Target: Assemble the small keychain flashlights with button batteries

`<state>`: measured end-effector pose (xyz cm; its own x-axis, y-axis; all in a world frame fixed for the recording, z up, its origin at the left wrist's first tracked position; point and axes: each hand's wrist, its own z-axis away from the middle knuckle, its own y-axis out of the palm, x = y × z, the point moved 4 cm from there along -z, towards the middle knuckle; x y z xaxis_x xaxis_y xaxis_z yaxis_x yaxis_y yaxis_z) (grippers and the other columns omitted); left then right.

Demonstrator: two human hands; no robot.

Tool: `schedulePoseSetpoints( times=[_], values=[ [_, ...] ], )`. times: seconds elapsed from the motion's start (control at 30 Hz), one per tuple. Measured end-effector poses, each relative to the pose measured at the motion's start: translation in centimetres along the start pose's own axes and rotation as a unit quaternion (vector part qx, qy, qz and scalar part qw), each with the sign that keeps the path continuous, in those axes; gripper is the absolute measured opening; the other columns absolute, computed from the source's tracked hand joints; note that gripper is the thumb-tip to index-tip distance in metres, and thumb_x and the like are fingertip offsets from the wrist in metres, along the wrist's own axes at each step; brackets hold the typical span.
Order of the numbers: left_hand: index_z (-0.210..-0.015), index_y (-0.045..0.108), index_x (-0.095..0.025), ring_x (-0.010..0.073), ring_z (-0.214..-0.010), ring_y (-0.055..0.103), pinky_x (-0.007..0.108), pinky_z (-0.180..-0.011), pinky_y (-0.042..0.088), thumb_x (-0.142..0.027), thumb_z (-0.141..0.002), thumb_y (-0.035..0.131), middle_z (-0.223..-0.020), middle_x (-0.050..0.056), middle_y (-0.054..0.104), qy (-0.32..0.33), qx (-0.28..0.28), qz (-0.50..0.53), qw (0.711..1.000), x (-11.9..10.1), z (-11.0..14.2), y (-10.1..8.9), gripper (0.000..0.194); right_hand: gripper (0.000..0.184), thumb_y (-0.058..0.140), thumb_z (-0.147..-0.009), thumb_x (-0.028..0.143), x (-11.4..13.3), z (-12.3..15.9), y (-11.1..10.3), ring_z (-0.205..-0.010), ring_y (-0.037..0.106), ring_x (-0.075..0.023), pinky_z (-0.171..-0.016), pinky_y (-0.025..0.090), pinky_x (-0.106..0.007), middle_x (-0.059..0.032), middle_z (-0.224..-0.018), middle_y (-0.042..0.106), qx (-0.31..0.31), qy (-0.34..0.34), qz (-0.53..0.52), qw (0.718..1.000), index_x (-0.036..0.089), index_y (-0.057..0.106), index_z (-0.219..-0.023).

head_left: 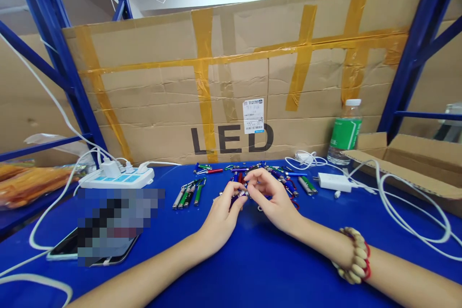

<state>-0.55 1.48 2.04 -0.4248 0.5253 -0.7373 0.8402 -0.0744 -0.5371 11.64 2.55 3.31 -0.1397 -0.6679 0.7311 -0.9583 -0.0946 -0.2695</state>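
My left hand (pixel 223 216) pinches a small shiny metal piece (pixel 242 193) between thumb and fingers, over the middle of the blue table. My right hand (pixel 272 197) meets it from the other side, its bent fingers and thumb closed at the same piece. The fingers cover most of it, so its full shape is hidden. Just behind and beside my hands lies a loose pile of small pen-shaped metal keychains (pixel 288 186) in blue, red, purple and silver, with clips and rings. To the left, several more keychains (pixel 189 194) in silver, green and black lie side by side.
A white power strip (pixel 117 178) and phones (pixel 124 250), partly pixelated, lie at left. At right are a white charger (pixel 334 182) with looping cables, a green-labelled bottle (pixel 345 132) and an open carton (pixel 426 163). A cardboard wall (pixel 162 106) closes the back.
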Motion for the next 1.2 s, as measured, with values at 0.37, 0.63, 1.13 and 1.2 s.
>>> schedulePoseSetpoints(
  times=[0.37, 0.63, 1.13, 1.2],
  values=[
    [-0.097, 0.050, -0.018, 0.0128, -0.062, 0.048, 0.024, -0.062, 0.035, -0.029, -0.087, 0.039, -0.065, -0.003, 0.050, 0.010, -0.013, 0.001, 1.000, 0.2, -0.1, -0.3, 0.018, 0.019, 0.058, -0.077, 0.034, -1.6, -0.4, 0.3, -0.041, 0.041, -0.0021, -0.037, 0.034, -0.016, 0.0044, -0.068, 0.050, 0.004, 0.091, -0.088, 0.992, 0.018, 0.050, -0.082],
    [-0.101, 0.052, -0.018, 0.0128, -0.062, 0.048, 0.023, -0.062, 0.035, -0.029, -0.087, 0.039, -0.062, -0.003, 0.048, 0.003, -0.041, 0.011, 0.999, 0.2, -0.2, -0.8, 0.021, 0.034, 0.068, -0.065, 0.042, -2.7, -0.9, 0.0, -0.036, 0.042, -0.0040, -0.035, 0.032, -0.018, 0.0009, -0.059, 0.058, -0.006, 0.148, -0.103, 0.984, 0.013, 0.064, -0.083],
    [-0.092, 0.052, -0.018, 0.0123, -0.061, 0.045, 0.022, -0.060, 0.033, -0.030, -0.086, 0.040, -0.061, -0.004, 0.045, -0.038, -0.044, 0.054, 0.997, 1.4, -0.6, -0.6, 0.018, 0.028, 0.064, -0.069, 0.035, -2.8, -1.3, -0.5, -0.038, 0.046, -0.0039, -0.038, 0.035, -0.018, -0.0001, -0.063, 0.060, 0.093, 0.127, -0.053, 0.986, 0.013, 0.068, -0.085],
    [-0.092, 0.052, -0.018, 0.0124, -0.062, 0.045, 0.023, -0.060, 0.033, -0.031, -0.086, 0.040, -0.061, -0.004, 0.046, -0.033, -0.043, 0.058, 0.997, 1.4, -0.6, -0.6, 0.018, 0.030, 0.063, -0.070, 0.035, -2.5, -1.2, -0.5, -0.037, 0.045, -0.0044, -0.037, 0.034, -0.018, 0.0000, -0.059, 0.059, 0.081, 0.131, -0.031, 0.988, 0.012, 0.067, -0.088]
  ],
)
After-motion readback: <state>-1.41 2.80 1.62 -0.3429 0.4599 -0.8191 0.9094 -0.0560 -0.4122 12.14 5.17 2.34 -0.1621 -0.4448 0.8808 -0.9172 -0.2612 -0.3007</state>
